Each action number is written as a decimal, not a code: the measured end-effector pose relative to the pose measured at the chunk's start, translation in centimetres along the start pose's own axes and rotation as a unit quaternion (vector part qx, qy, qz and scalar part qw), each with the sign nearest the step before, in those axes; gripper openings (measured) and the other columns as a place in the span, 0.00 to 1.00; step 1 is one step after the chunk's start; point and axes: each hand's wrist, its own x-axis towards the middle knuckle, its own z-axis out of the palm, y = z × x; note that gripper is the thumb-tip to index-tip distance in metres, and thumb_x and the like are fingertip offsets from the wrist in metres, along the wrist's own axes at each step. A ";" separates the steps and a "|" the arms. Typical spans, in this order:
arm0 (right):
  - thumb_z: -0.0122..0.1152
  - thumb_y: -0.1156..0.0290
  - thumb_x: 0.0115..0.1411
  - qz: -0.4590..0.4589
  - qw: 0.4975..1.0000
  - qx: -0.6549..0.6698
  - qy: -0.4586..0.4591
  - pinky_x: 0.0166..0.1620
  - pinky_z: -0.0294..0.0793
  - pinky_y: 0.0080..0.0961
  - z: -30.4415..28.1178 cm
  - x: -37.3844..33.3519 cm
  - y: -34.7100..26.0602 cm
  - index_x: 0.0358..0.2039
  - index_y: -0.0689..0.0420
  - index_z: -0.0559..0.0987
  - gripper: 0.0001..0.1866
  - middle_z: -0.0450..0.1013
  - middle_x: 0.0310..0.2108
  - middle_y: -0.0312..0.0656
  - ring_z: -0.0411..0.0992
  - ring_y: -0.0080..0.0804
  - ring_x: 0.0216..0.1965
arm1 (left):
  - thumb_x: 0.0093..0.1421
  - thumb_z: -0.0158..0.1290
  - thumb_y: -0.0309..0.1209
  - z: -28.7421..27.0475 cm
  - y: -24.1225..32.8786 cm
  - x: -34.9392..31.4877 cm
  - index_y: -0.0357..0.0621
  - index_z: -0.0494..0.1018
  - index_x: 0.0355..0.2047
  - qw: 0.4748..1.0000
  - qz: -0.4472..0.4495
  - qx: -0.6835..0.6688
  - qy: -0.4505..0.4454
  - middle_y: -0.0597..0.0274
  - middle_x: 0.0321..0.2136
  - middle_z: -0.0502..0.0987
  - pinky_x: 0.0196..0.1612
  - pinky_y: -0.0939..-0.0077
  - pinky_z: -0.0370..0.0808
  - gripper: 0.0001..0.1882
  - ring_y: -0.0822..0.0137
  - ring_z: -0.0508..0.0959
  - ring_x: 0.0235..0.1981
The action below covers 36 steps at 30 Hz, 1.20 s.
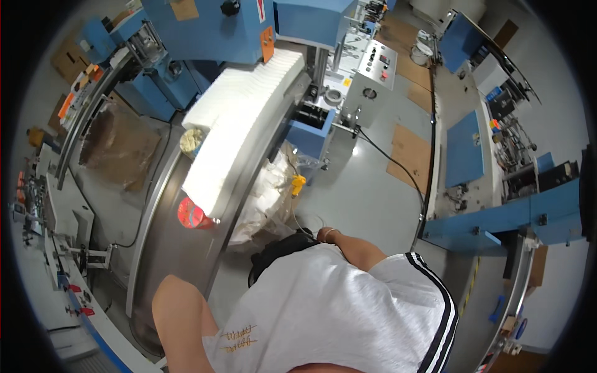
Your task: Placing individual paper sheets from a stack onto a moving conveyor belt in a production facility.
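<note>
My left arm is bent, its elbow [180,292] over the near end of a curved metal conveyor trough [168,248]. The left hand itself is out of the picture. My right hand [326,234] is low beside my waist, with a thin band at the wrist; its fingers are mostly hidden, so what it touches cannot be told. On the trough stands a long packed row of white, thin-edged pieces [230,143], running up to a blue machine [217,31]. A red round can [191,213] is at the row's near end, and a pale round container [192,142] sits beside it.
Beneath the trough is a clear plastic bag of white pieces [264,202], with a yellow clip-like thing [298,184] by it. A grey control box [372,78] stands ahead right, its black cable [398,156] crossing the floor. Brown cardboard [407,155] lies there. Another blue-panelled machine [465,149] lines the right.
</note>
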 end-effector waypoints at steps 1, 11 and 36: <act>0.51 0.58 0.49 -0.023 1.000 -0.016 -0.006 0.47 0.70 0.36 -0.7 0.4 -0.1 0.35 0.55 0.81 0.18 0.74 0.41 0.48 0.72 0.45 0.44 | 0.55 0.47 0.33 0.7 -0.2 -0.3 0.51 0.62 0.12 1.000 -0.009 0.002 -0.003 0.77 0.07 0.60 0.12 0.90 0.51 0.15 0.83 0.60 0.07; 0.50 0.62 0.50 -0.040 0.999 -0.023 0.020 0.46 0.71 0.36 -6.6 3.6 -0.6 0.36 0.56 0.80 0.17 0.74 0.41 0.49 0.72 0.44 0.44 | 0.48 0.51 0.19 4.4 -2.4 -2.4 0.47 0.62 0.12 0.985 0.092 -0.140 0.034 0.77 0.10 0.61 0.14 0.91 0.53 0.13 0.83 0.60 0.09; 0.56 0.58 0.50 -0.052 0.990 -0.093 -0.093 0.45 0.72 0.37 -9.2 3.8 2.2 0.38 0.51 0.80 0.17 0.75 0.42 0.41 0.72 0.39 0.45 | 0.39 0.51 0.15 8.5 1.3 1.0 0.42 0.63 0.09 0.999 0.036 -0.015 -0.029 0.75 0.07 0.60 0.12 0.91 0.53 0.11 0.80 0.58 0.06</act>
